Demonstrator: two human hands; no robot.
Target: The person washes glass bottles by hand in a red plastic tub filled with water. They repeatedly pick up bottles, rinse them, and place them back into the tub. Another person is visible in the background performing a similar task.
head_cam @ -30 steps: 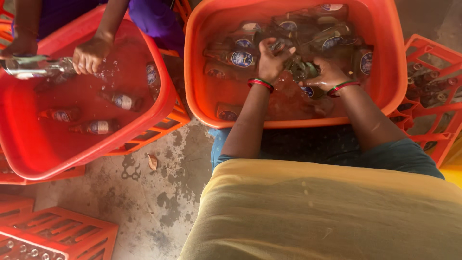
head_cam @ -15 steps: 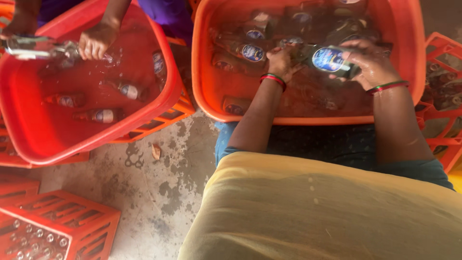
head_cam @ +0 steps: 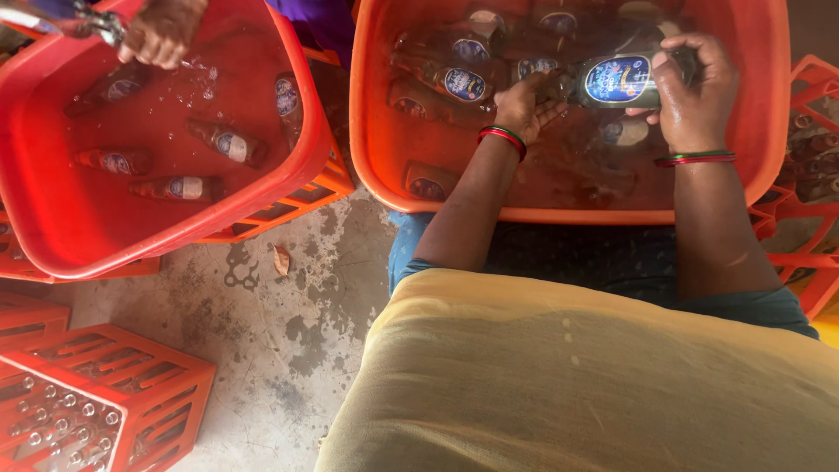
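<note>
At far left a co-worker's hand [head_cam: 162, 31] works over the red tub [head_cam: 52, 236]. In the orange tub [head_cam: 559, 212] my left hand [head_cam: 523, 105] grips one end of the blue-labelled glass bottle [head_cam: 616, 80] — my right hand [head_cam: 695, 87] wraps the other end, above the water. I judge wet glass could slip and crack against the soaking bottles [head_cam: 459, 80].

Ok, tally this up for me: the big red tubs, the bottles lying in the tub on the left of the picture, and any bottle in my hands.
red tubs: 2
bottles lying in the left tub: 5
held bottle, gripped by left hand and right hand: 1
Total: 8
</note>
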